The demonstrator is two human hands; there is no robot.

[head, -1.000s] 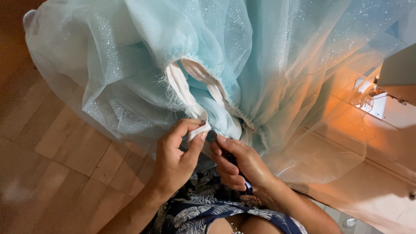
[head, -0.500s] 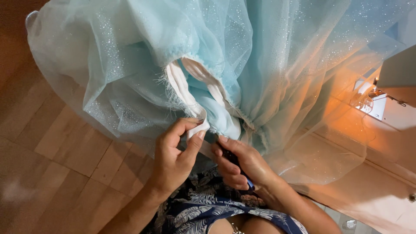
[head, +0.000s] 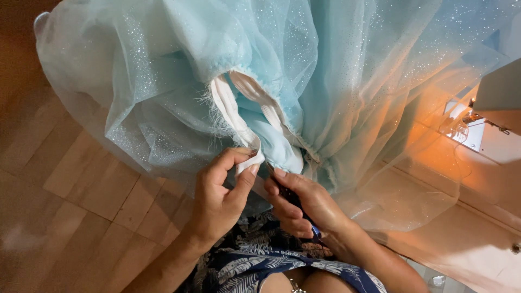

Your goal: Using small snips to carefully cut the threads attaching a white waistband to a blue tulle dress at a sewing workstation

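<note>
Hands working a dress seam.
Left hand [head: 220, 198] pinches the white edge [head: 230, 116]; right hand [head: 304, 203] grips a dark tool [head: 296, 203], which could snag the tulle [head: 135, 81].

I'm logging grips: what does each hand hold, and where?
Left hand pinches the white seam edge of the blue tulle dress; right hand grips a dark slim tool mid-shaft.

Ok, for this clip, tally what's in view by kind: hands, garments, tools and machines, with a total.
Hands: 2, left hand pinching the white seam edge, right hand with a grip on the dark slim tool
Garments: 1, pale blue glittery tulle dress
Tools: 1
Machines: 1, white sewing machine
Total: 5
</note>
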